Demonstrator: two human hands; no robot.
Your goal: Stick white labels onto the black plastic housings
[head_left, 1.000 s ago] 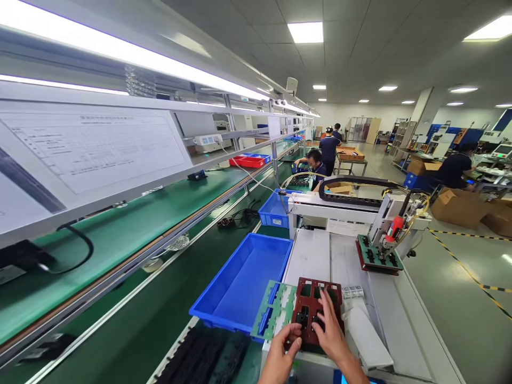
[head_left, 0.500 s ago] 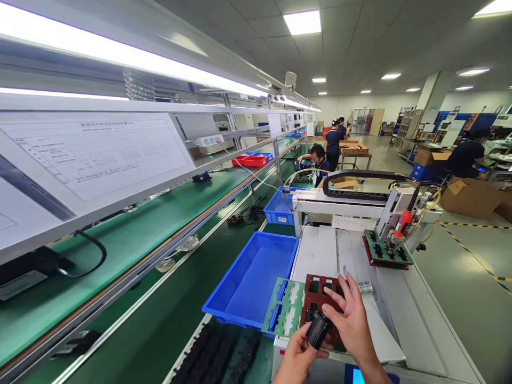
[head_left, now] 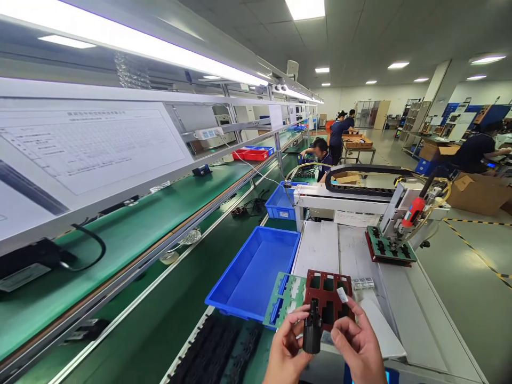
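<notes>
My left hand (head_left: 285, 349) pinches a small black cylindrical part (head_left: 311, 332) and holds it upright near the bottom of the view. Just to its right, my right hand (head_left: 358, 345) has its fingers curled, and a small white label (head_left: 342, 295) sits at its fingertip. Behind both hands a dark red fixture tray (head_left: 328, 290) with cut-out pockets lies on the white machine table (head_left: 320, 250). A green slotted panel (head_left: 285, 298) lies against the tray's left side.
An empty blue bin (head_left: 256, 269) stands left of the tray, a second blue bin (head_left: 280, 202) farther back. A gantry machine (head_left: 396, 213) works over another green fixture (head_left: 390, 248). The green conveyor belt (head_left: 132, 234) runs along the left. Other people work farther down the line.
The black part came up out of the red tray into my left hand and now stands upright. My right hand let go of it and carries a small white label.
</notes>
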